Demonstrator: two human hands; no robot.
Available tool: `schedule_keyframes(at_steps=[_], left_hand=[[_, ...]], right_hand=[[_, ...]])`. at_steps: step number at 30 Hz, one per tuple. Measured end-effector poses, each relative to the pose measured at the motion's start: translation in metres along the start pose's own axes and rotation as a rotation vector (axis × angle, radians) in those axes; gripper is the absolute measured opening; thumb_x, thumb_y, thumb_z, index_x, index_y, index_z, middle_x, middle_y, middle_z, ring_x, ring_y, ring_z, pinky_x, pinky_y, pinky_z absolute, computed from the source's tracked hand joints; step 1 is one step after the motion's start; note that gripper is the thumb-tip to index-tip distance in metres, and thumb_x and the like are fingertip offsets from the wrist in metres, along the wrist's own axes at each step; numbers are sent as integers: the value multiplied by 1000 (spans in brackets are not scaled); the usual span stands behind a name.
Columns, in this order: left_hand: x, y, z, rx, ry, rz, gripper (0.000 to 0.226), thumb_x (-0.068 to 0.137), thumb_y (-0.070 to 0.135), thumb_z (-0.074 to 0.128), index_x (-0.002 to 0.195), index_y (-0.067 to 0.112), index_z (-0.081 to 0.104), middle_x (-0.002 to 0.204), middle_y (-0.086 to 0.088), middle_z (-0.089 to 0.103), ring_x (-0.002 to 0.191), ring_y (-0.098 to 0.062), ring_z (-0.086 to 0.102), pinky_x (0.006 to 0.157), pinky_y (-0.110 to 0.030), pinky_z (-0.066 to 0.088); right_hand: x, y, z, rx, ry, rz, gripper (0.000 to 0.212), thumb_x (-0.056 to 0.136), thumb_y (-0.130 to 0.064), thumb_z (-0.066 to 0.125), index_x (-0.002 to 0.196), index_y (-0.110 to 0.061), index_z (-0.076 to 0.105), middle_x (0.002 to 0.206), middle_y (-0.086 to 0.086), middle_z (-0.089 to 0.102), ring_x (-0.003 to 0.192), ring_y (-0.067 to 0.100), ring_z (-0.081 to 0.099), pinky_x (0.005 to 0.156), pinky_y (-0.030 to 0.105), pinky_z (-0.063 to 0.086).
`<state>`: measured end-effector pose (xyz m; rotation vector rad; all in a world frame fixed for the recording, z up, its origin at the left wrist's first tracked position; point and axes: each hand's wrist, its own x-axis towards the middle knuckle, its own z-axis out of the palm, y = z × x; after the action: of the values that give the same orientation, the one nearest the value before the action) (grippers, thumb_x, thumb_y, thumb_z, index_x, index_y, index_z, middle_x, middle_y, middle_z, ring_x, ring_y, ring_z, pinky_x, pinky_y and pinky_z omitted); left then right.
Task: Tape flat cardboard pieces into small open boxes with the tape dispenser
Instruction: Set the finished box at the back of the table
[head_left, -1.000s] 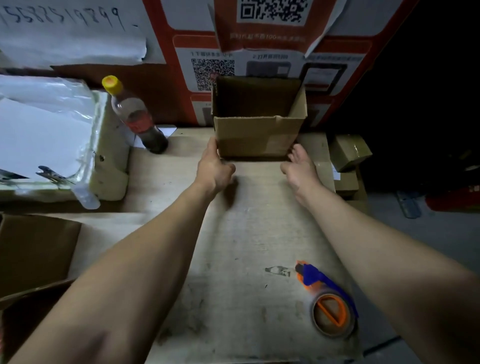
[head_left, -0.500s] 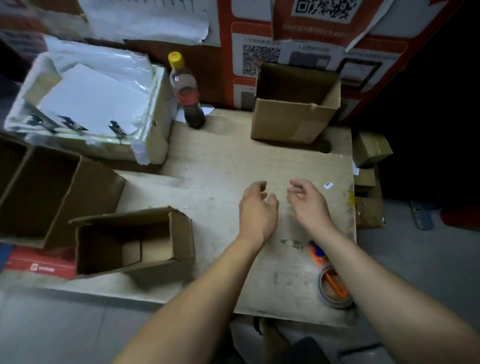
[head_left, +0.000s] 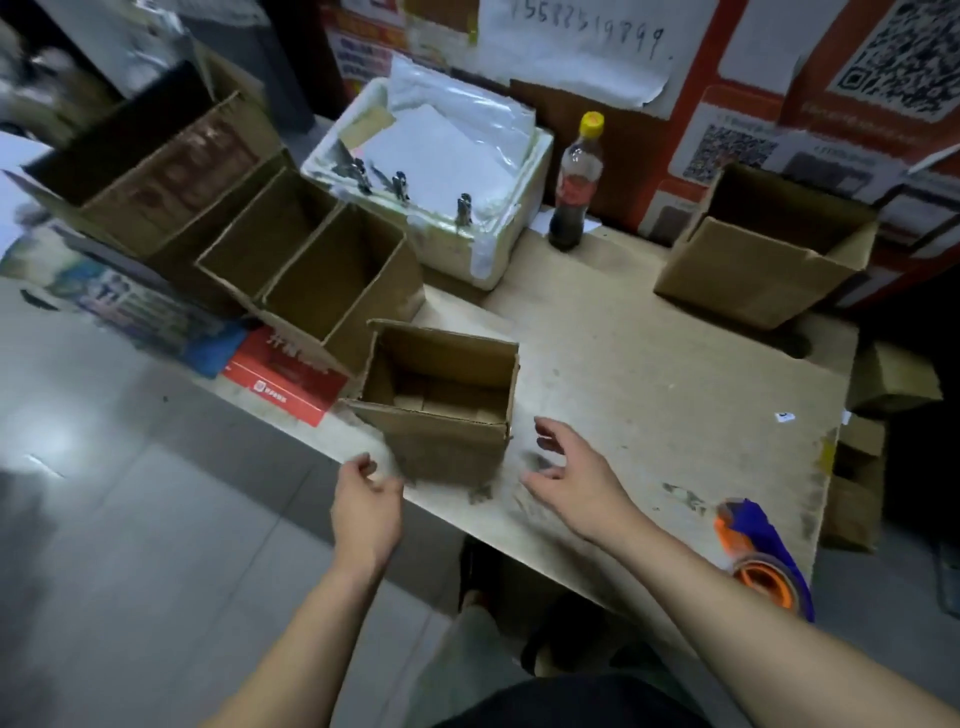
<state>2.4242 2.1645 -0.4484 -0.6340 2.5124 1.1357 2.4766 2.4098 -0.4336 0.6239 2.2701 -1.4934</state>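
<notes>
A small open cardboard box (head_left: 447, 405) stands at the near left corner of the table (head_left: 649, 395), its inner flaps loose at the bottom. My left hand (head_left: 366, 506) hovers just left of and below the box, fingers loosely curled and holding nothing. My right hand (head_left: 576, 473) hangs over the table to the right of the box, fingers spread and empty. Neither hand touches the box. A blue and orange tape dispenser (head_left: 761, 558) lies at the near right edge of the table. A finished open box (head_left: 763, 260) sits at the far right corner by the wall.
Several larger open cardboard boxes (head_left: 322, 280) stand left of the table, above a red carton (head_left: 283, 382). A white foam box (head_left: 441, 171) with papers and clips sits at the back, a yellow-capped bottle (head_left: 576, 187) beside it. More boxes (head_left: 893, 379) stack off the right side.
Both hands let go of the box at the far wall and drew back. The view swung left, and the hands now flank the small box at the near left corner.
</notes>
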Motion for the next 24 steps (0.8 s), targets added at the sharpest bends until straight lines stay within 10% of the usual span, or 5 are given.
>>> schedule_keyframes(at_steps=[10, 15, 20, 24], left_hand=[[13, 40, -6, -71, -142, 220, 54, 94, 13, 63, 142, 28, 44, 141, 8, 57, 133, -17, 51, 103, -30, 41], [-14, 67, 18, -16, -198, 405, 52, 96, 24, 69, 144, 27, 51, 137, 4, 55, 124, -13, 53, 111, -36, 45], [-37, 100, 41, -12, -254, 515, 45, 96, 41, 65, 139, 31, 57, 120, 3, 52, 101, -1, 55, 94, -26, 46], [-48, 111, 57, 21, -290, 542, 40, 97, 44, 62, 136, 32, 60, 116, 1, 53, 96, -3, 58, 90, -28, 43]], right_hand=[[0, -33, 5, 94, -18, -38, 85, 91, -24, 76, 158, -36, 26, 151, -12, 48, 129, 14, 58, 108, 38, 51], [-29, -6, -41, 111, 217, 20, 54, 98, -23, 68, 148, -26, 47, 133, -6, 59, 101, 2, 61, 68, 9, 50], [-64, 25, -83, 173, 403, 30, 26, 100, -37, 63, 125, -32, 69, 115, -11, 73, 106, 9, 68, 96, 37, 56], [-84, 40, -90, 243, 498, 95, 27, 99, -40, 65, 119, -24, 75, 104, -15, 76, 98, 2, 70, 91, 34, 59]])
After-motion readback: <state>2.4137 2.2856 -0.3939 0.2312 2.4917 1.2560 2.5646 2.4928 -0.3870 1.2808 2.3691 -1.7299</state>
